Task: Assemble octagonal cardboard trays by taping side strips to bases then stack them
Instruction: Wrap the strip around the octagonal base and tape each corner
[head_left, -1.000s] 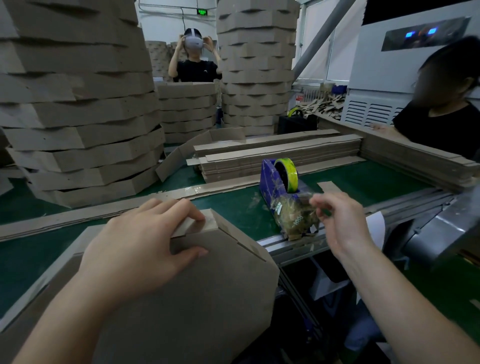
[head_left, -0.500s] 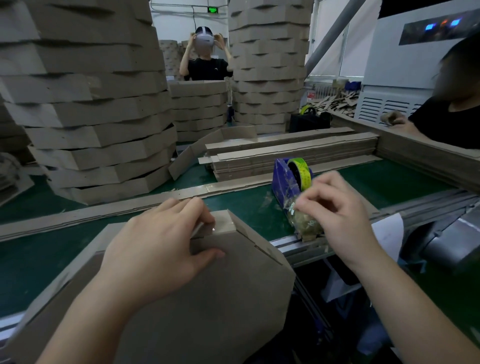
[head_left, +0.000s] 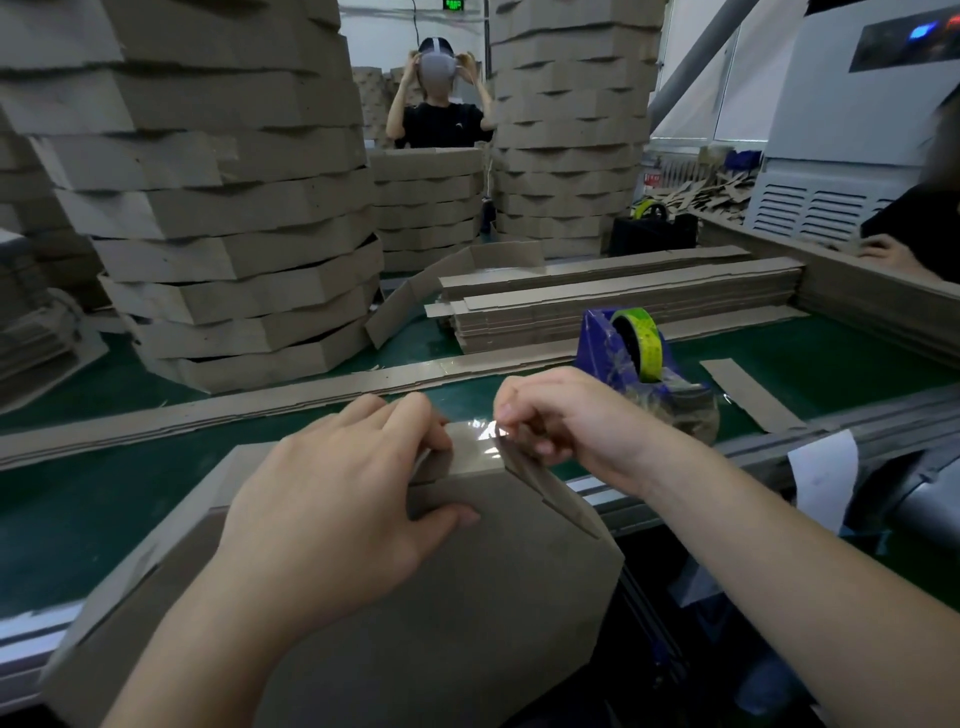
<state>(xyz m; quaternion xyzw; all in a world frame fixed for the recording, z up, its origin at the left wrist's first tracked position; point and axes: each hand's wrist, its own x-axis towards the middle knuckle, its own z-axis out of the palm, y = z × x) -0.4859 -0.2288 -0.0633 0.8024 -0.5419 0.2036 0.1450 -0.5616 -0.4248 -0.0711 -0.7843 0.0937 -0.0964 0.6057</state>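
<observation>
Left hand (head_left: 332, 509) on tray (head_left: 467, 597), fingers over rim; right hand (head_left: 576, 421) pinching tape (head_left: 485, 434)

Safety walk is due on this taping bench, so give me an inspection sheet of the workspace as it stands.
Surface: green belt, cardboard lying across it.
Job's things: octagonal tray tilted at the near edge, base toward the camera; clear tape over its top corner; blue tape dispenser to its right; side strip pile behind; tall tray stacks far left.
Clutter: loose cardboard piece right of the dispenser; scraps at the far right.
Hands: left hand grips the tray's top edge; right hand pinches the tape.
Cables: nothing seen on the belt.
Surroundings: person in a black shirt touching a headset; white machine at right.
</observation>
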